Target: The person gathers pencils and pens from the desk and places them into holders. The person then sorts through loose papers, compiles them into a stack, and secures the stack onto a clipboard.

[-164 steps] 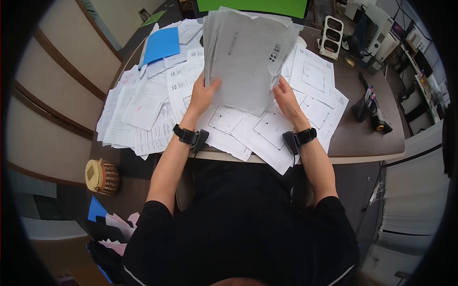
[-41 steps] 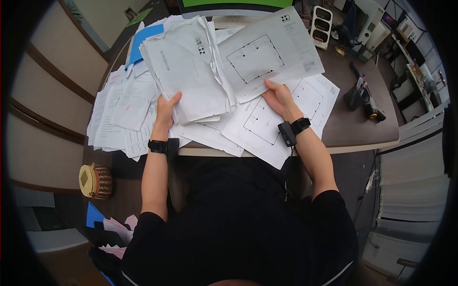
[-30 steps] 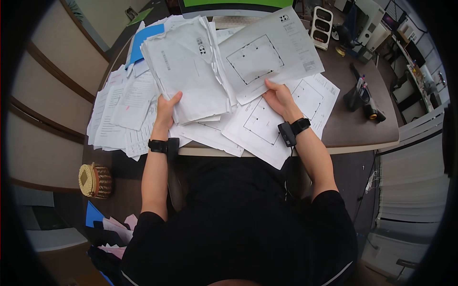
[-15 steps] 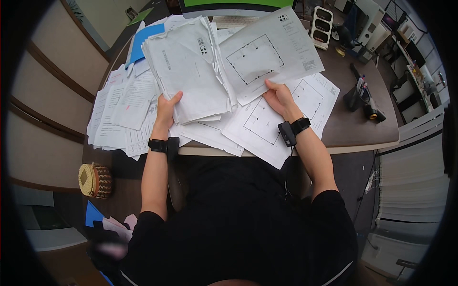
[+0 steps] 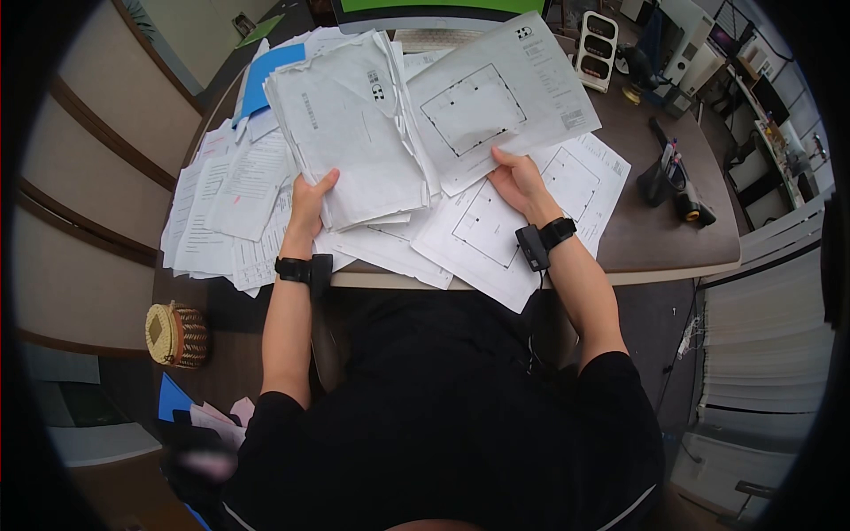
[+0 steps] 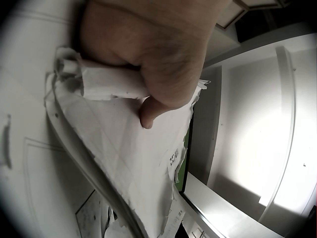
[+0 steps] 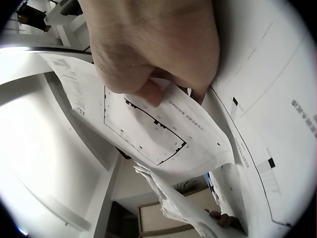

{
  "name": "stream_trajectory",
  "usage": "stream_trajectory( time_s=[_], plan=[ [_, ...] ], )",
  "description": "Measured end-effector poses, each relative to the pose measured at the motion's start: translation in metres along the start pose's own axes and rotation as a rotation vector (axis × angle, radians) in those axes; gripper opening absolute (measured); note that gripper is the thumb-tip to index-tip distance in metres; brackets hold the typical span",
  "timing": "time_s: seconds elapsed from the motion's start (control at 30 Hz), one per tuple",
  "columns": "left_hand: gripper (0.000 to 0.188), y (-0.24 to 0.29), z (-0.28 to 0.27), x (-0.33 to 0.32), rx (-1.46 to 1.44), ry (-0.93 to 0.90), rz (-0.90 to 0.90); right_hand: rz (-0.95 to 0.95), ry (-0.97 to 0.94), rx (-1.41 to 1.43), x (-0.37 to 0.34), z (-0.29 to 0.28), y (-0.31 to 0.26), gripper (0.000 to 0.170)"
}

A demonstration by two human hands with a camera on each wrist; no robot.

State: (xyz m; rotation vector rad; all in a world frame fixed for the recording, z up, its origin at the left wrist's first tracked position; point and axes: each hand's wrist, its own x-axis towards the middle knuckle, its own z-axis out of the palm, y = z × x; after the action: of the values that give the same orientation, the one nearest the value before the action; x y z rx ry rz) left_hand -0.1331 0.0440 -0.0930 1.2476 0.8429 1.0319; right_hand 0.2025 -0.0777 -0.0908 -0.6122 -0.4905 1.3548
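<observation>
My left hand (image 5: 310,203) grips the lower left edge of a thick stack of worn papers (image 5: 350,137), thumb lying on top. In the left wrist view the thumb presses on the creased top sheet (image 6: 124,129), and the paper edges look ragged. To the right, my right hand (image 5: 518,184) pinches the lower edge of a single sheet with a floor plan (image 5: 482,97), thumb on its printed face. That sheet tilts up beside the stack and bends slightly in the right wrist view. More plan sheets (image 5: 469,234) lie on the desk below both hands.
Loose printed pages (image 5: 217,212) and a blue folder (image 5: 270,75) cover the left of the brown desk (image 5: 682,243). At the right stand a pen holder (image 5: 660,181) and a white three-slot holder (image 5: 597,51). A monitor (image 5: 434,13) is behind; a woven basket (image 5: 177,334) sits lower left.
Earlier both hands held the stack upright in the middle. Now the left hand has it further left, and the right hand holds one plan sheet apart. Over the last second, hands stay nearly still.
</observation>
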Motion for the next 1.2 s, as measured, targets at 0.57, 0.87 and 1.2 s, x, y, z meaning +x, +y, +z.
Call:
stream_trajectory(
  time_s=[0.57, 0.87, 1.2],
  plan=[
    [0.048, -0.003, -0.002, 0.003, -0.008, 0.016, -0.032, -0.008, 0.022, -0.008, 0.000, 0.003, -0.001, 0.041],
    [0.042, 0.039, 0.038, -0.009, 0.054, -0.006, 0.103, 0.037, -0.020, -0.130, -0.008, 0.009, -0.002, 0.041],
    [0.047, 0.022, 0.081, 0.020, 0.286, -0.085, 0.135, 0.106, 0.010, -0.361, -0.005, 0.012, -0.004, 0.040]
  ],
)
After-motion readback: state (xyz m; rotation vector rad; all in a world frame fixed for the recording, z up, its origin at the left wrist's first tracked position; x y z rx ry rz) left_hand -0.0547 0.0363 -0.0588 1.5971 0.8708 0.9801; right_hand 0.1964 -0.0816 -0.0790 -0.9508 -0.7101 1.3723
